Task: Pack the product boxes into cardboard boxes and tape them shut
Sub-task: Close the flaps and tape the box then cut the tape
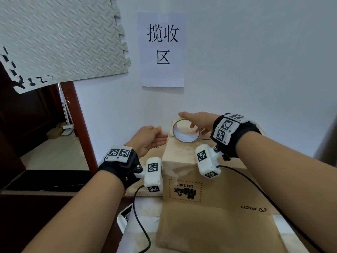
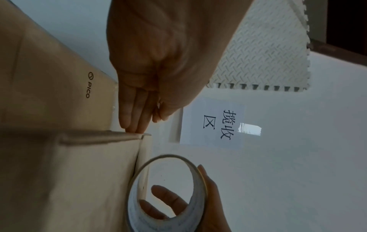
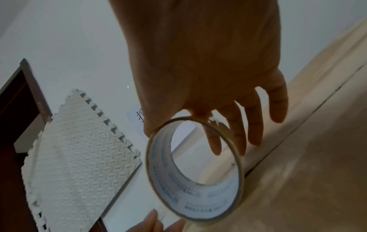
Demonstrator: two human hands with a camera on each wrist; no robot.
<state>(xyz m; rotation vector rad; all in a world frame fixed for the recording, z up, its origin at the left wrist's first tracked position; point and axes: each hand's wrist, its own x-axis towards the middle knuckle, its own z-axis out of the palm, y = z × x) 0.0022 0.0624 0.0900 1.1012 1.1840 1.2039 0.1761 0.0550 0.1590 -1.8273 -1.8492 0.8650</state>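
Your right hand (image 1: pixel 197 119) held the tape roll (image 1: pixel 186 131) from above, thumb side on its upper rim and fingers spread down its far side, with the roll standing on edge on the cardboard box (image 1: pixel 209 198) at the far left corner of its top. Your left hand (image 1: pixel 150 138) lay with fingers straight and together, tips pressing at that same corner edge, seemingly pinning the tape's free end; the strip itself was too clear to make out with certainty. The centre seam (image 3: pixel 317 109) between the flaps ran along the top beside your right fingers.

You appeared to be at the start of a taping pass. To do it well, the left fingertips needed to stay firm on the end while the roll was drawn back along the seam, kept low and square to it so the strip covered both flaps evenly. A roll tilted or lifted risked wrinkles or a strip wandering off the seam.
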